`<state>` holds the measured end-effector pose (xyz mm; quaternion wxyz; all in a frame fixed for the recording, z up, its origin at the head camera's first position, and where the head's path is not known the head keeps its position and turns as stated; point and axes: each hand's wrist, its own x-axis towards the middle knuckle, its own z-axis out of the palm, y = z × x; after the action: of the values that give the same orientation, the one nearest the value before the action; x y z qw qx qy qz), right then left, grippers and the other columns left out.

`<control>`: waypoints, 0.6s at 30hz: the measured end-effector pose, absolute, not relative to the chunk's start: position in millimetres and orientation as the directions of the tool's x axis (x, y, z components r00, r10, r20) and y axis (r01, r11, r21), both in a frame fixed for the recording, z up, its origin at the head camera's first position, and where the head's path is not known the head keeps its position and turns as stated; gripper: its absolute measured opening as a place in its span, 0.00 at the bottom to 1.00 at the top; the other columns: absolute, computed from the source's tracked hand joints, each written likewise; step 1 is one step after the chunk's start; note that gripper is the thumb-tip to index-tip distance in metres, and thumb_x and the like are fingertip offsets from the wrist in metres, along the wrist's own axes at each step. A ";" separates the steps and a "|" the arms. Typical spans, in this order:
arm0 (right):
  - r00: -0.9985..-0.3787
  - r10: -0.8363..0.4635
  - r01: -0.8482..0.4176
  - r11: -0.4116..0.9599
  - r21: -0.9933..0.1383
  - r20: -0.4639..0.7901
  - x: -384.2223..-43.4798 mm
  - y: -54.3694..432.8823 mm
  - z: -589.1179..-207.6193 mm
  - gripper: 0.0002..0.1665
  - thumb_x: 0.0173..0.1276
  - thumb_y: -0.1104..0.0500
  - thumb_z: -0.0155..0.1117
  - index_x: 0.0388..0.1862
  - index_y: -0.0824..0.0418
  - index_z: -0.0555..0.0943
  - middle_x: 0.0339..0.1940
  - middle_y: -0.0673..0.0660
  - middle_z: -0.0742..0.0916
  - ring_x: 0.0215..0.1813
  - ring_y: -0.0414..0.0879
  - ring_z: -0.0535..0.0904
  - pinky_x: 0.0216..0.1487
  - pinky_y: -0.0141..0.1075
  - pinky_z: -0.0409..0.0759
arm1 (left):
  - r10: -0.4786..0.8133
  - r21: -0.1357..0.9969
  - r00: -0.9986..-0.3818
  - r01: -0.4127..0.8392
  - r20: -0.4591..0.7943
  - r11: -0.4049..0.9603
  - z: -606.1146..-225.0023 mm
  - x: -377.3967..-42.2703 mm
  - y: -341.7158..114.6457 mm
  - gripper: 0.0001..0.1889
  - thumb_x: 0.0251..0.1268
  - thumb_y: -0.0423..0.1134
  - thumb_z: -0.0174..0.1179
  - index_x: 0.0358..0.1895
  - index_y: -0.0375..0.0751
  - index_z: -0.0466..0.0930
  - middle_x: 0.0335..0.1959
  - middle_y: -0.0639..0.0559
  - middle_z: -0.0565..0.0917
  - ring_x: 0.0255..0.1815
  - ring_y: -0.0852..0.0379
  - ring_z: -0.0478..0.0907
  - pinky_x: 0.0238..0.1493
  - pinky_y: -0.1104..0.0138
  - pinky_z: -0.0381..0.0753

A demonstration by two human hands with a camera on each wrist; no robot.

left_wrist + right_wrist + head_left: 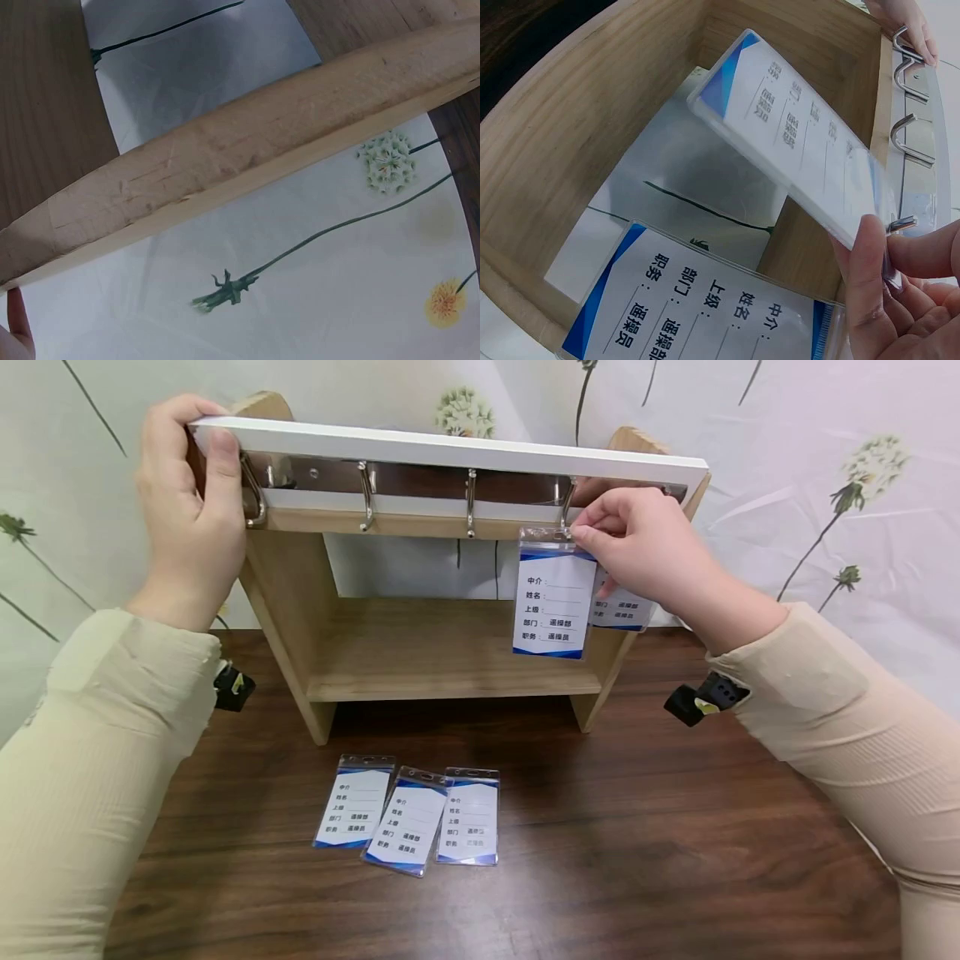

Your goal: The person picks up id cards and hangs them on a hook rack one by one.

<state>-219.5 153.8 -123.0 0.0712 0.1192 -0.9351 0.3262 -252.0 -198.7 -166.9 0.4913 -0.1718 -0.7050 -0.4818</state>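
Note:
My left hand [183, 518] grips the left end of the white hook rail [420, 447] on a wooden rack [450, 647], thumb in front. With thumb and forefinger, my right hand [648, 543] pinches the top edge of a clear-cased ID badge [553, 602]. The badge's top overlaps a metal hook [567, 506] toward the rail's right end. In the right wrist view, that badge [795, 135] is tilted, its top right at the hook tip. A second ID badge [622, 603] hangs farther right, partly hidden behind my right hand.
Three more ID badges [408, 822] lie on the dark wooden table [637, 843] in front of the rack, the middle one overlapping its neighbours. Bare hooks [470, 502] line the rail to the left. Behind stands a pale flower-printed backdrop [787, 435].

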 end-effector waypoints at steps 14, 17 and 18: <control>-0.954 -0.188 -0.289 0.793 -0.537 0.235 -222.3 154.0 -125.6 0.17 0.76 0.53 0.54 0.53 0.65 0.78 0.53 0.61 0.87 0.18 0.40 0.82 0.32 0.33 0.81 | -0.235 0.513 -0.459 0.722 0.857 0.465 -165.6 -251.0 -195.7 0.10 0.73 0.35 0.46 0.47 0.53 0.74 0.42 0.66 0.70 0.46 0.73 0.66 0.54 0.75 0.63; -0.955 -0.186 -0.284 0.793 -0.539 0.230 -221.6 154.1 -126.3 0.17 0.77 0.53 0.54 0.54 0.63 0.77 0.53 0.59 0.87 0.19 0.43 0.83 0.32 0.33 0.80 | -0.235 0.516 -0.462 0.720 0.855 0.464 -166.3 -251.4 -195.6 0.09 0.74 0.35 0.47 0.47 0.53 0.75 0.42 0.68 0.70 0.46 0.73 0.66 0.55 0.75 0.63; -0.956 -0.186 -0.283 0.789 -0.544 0.228 -221.3 154.1 -126.6 0.17 0.77 0.53 0.54 0.54 0.63 0.77 0.53 0.59 0.87 0.20 0.45 0.84 0.33 0.33 0.80 | -0.236 0.517 -0.462 0.720 0.855 0.463 -166.5 -251.6 -195.6 0.09 0.74 0.35 0.46 0.47 0.53 0.75 0.42 0.68 0.70 0.46 0.72 0.66 0.54 0.75 0.63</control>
<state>-221.3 154.1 -126.6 0.0812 0.1245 -0.9424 0.2996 -251.6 -195.6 -166.5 0.4893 -0.1724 -0.7014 -0.4888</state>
